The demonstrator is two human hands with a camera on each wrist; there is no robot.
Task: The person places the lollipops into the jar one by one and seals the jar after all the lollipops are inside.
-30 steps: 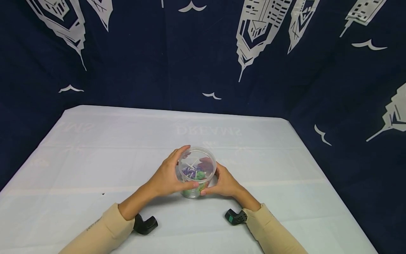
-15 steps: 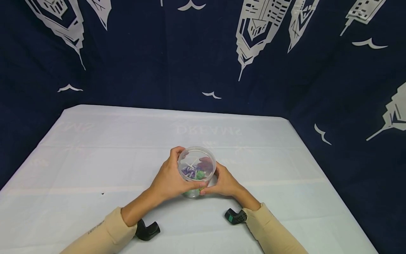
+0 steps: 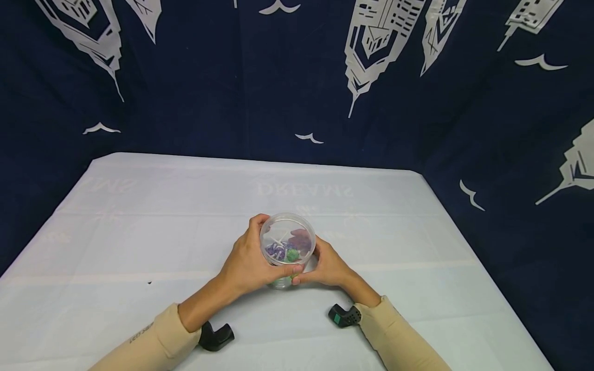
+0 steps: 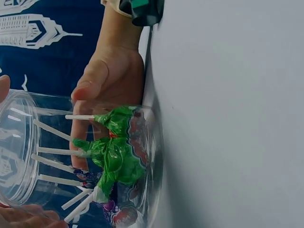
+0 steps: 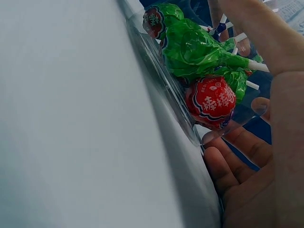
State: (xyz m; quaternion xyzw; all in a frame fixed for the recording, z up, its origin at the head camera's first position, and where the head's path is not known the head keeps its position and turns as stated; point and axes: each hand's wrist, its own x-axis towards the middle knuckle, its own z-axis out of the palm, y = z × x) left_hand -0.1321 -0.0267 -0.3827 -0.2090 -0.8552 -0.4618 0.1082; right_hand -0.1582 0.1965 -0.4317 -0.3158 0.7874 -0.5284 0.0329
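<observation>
A clear plastic jar point(image 3: 280, 283) stands upright on the white cloth near the middle of the head view. Its round clear lid point(image 3: 289, 226) is on top. Several wrapped lollipops point(image 4: 116, 156) lie inside, in green and purple wrappers with white sticks. One shows a red printed end point(image 5: 211, 100) in the right wrist view. My left hand point(image 3: 244, 263) grips the lid's edge from the left, thumb across the front and fingers at the far side. Lower down, my right hand point(image 3: 327, 264) holds the jar's body, its thumb at the front and its other fingers partly behind the plastic.
White cloth point(image 3: 139, 232) covers the table all around the jar. A dark blue curtain point(image 3: 195, 93) with white building prints hangs behind it. Black wrist devices point(image 3: 216, 337) sit below both sleeves. A small dark speck point(image 3: 149, 282) lies on the cloth at the left.
My left hand has turned slightly at the lid, its thumb sliding right along the front and its fingertips drawing back at the far side. The right hand and jar stay in place.
</observation>
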